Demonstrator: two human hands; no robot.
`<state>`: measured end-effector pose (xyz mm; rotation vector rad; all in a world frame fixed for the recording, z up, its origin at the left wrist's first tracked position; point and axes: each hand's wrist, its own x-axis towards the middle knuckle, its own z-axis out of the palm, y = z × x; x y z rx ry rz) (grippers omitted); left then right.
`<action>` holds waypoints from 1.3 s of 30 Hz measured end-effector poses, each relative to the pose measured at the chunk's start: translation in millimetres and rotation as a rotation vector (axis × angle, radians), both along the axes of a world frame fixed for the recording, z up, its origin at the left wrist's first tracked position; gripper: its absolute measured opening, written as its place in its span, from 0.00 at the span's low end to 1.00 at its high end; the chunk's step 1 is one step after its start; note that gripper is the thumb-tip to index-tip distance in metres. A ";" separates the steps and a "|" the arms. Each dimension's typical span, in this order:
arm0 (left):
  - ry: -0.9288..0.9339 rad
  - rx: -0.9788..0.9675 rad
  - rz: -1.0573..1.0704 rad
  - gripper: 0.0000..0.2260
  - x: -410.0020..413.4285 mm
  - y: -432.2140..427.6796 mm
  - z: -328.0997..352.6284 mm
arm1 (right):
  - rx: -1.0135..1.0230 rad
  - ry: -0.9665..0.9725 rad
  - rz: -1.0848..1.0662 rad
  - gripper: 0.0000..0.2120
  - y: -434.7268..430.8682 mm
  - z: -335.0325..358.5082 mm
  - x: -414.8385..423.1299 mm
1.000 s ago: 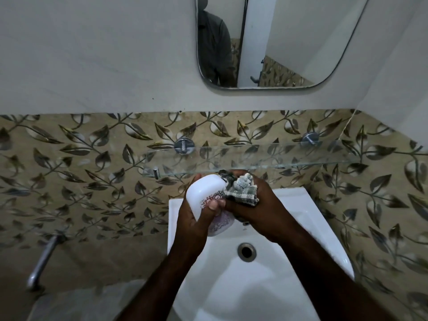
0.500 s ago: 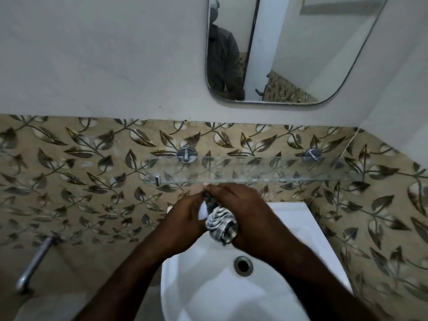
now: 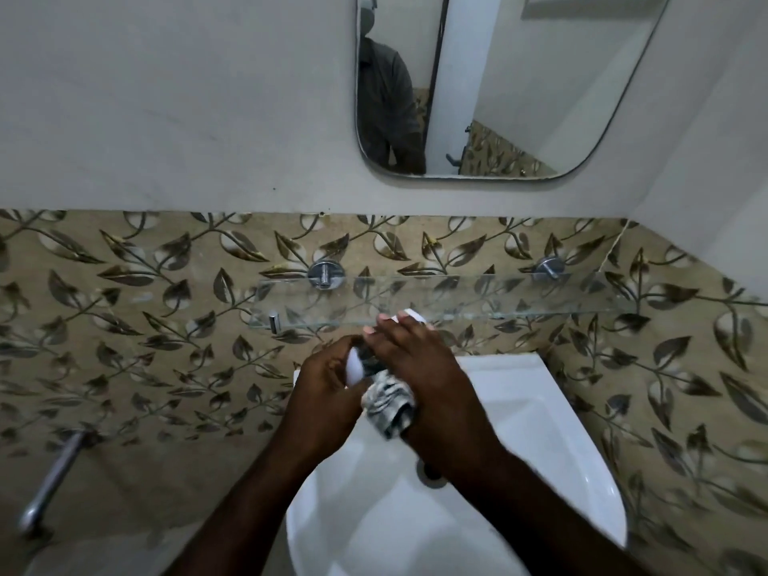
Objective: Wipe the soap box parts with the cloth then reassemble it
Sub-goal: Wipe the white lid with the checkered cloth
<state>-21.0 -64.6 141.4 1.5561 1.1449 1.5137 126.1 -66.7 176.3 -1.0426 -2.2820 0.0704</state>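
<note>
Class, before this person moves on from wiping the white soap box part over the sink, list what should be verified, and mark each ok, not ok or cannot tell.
1. Left hand grips the white soap box part: ok.
2. Right hand holds the checked cloth against that part: ok.
3. Work held over the sink, so a drop lands in the basin: ok.
4. Part wiped clean all over: cannot tell, hands cover most of it.
5. The other soap box part located: cannot tell, a white edge shows behind the right fingertips.
6. Glass shelf above has space: ok.
</note>
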 end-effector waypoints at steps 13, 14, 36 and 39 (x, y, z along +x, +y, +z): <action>0.202 0.095 -0.010 0.20 -8.4 -11.6 2.0 | -0.219 0.393 -0.065 0.24 9.6 -2.5 16.1; 0.202 0.099 -0.011 0.21 -7.3 -12.3 2.1 | -0.263 0.438 -0.091 0.26 8.9 -1.4 16.2; 0.049 -0.007 -0.032 0.17 -4.3 -14.8 -1.8 | -0.512 0.653 0.068 0.21 30.3 -5.9 32.2; -0.214 -0.082 -0.071 0.21 -4.8 -14.5 -8.5 | -0.858 1.065 0.181 0.23 34.2 -19.1 37.8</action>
